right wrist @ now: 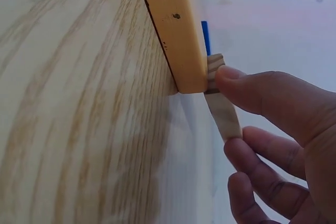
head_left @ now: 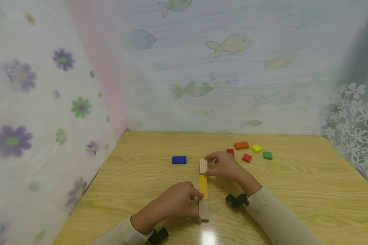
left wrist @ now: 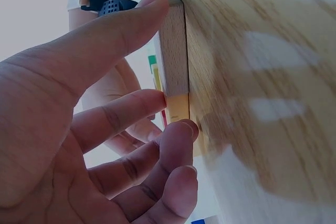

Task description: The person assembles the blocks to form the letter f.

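Observation:
A row of blocks runs away from me in the head view. Nearest is a plain wooden block [head_left: 203, 210], then a yellow block [head_left: 203, 186], then a light striped wooden block [head_left: 203, 166] at the far end. My left hand [head_left: 177, 200] holds the plain block, thumb at its near end and index finger by its joint with the yellow one. With thumb and fingertips my right hand [head_left: 227, 166] pinches the striped block by its ends. In the right wrist view the striped block [right wrist: 223, 111] sits higher than the yellow block's [right wrist: 176, 35] end; whether they touch is unclear.
Left of the row lies a blue block [head_left: 179, 160]. Beyond my right hand are an orange block [head_left: 241, 145], two red blocks, one [head_left: 247, 158] fully visible, a small yellow block [head_left: 256, 148] and a green block [head_left: 267, 155]. A patterned wall sheet [head_left: 184, 112] borders the table's back.

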The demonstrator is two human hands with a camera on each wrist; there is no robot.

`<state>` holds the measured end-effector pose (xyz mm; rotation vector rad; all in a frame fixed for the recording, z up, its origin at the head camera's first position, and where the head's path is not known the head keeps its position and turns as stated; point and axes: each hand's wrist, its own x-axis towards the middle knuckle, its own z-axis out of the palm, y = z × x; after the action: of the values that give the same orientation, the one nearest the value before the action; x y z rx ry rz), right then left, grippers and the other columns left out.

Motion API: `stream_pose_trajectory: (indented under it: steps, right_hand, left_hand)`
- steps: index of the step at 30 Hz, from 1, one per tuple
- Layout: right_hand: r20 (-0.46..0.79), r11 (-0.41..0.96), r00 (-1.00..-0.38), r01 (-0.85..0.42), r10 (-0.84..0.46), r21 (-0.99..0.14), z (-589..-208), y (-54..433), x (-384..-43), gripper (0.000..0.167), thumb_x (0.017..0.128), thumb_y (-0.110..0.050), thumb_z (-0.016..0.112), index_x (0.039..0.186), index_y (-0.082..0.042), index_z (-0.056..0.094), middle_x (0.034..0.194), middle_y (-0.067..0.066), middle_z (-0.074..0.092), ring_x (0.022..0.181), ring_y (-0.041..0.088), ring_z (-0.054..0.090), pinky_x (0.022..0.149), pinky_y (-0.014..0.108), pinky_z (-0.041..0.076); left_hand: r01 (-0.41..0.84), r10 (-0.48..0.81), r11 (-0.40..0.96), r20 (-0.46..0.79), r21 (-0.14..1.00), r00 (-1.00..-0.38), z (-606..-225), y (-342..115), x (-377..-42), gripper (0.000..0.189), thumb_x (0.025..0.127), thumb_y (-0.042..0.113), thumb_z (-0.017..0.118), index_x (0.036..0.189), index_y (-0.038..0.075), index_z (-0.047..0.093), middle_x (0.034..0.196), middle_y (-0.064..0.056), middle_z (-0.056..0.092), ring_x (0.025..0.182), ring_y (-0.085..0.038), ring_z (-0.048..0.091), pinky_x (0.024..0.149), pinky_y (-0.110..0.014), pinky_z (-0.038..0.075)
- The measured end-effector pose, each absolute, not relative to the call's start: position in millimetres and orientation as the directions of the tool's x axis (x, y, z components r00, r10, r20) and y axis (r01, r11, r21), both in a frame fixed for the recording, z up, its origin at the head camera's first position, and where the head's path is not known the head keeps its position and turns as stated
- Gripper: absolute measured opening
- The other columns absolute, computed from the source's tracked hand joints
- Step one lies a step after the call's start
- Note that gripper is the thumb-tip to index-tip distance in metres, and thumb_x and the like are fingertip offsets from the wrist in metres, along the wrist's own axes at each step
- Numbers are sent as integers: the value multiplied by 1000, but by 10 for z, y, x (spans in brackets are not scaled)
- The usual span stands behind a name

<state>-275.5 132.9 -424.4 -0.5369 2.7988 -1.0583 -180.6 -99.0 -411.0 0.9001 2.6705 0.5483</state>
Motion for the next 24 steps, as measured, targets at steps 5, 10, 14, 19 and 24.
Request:
stream_pose_trajectory:
  steps: [5, 10, 14, 19, 24]
  right_hand:
    - [22, 703, -931, -290, -364, -650, -4259, 1327, -2764, 53, 79, -33, 92, 126, -19, 73, 114, -2, 72, 113, 26, 64, 94, 44, 57]
    - [17, 702, -927, -296, -374, -648, -4266, 1335, -2770, 53, 79, -31, 92, 126, -17, 73, 112, -2, 73, 111, 26, 65, 94, 45, 57]
    - [19, 693, -924, -301, -383, -655, -4289, 1339, -2785, 53, 79, -32, 92, 126, -18, 73, 111, -3, 73, 111, 25, 65, 94, 45, 57]
    - [12, 682, -924, -291, -382, -671, -4328, 1343, -2805, 52, 79, -33, 92, 126, -19, 73, 110, -5, 72, 111, 23, 65, 95, 43, 57]
    - [6, 674, -926, -280, -379, -684, -4346, 1347, -2806, 52, 80, -32, 91, 127, -20, 72, 111, -5, 72, 110, 22, 65, 93, 42, 57]
  left_hand:
    - [526, 625, 735, -127, 428, -770, -4112, -991, -1807, 62, 68, 51, 95, 124, 31, 77, 101, 11, 65, 82, -1, 53, 68, -20, 47]
    - [524, 623, 737, -129, 426, -772, -4111, -989, -1811, 62, 68, 52, 95, 124, 31, 77, 101, 11, 65, 83, -1, 53, 69, -21, 47]
    - [522, 621, 740, -132, 424, -772, -4109, -986, -1812, 62, 68, 52, 95, 124, 31, 77, 101, 11, 65, 83, -1, 53, 69, -21, 47]
    - [522, 620, 741, -132, 422, -774, -4102, -985, -1805, 63, 67, 52, 95, 124, 31, 77, 100, 11, 65, 83, -1, 54, 68, -21, 47]
    - [526, 625, 734, -126, 429, -770, -4104, -992, -1798, 62, 68, 51, 95, 124, 30, 77, 100, 10, 66, 82, -1, 54, 67, -20, 48]
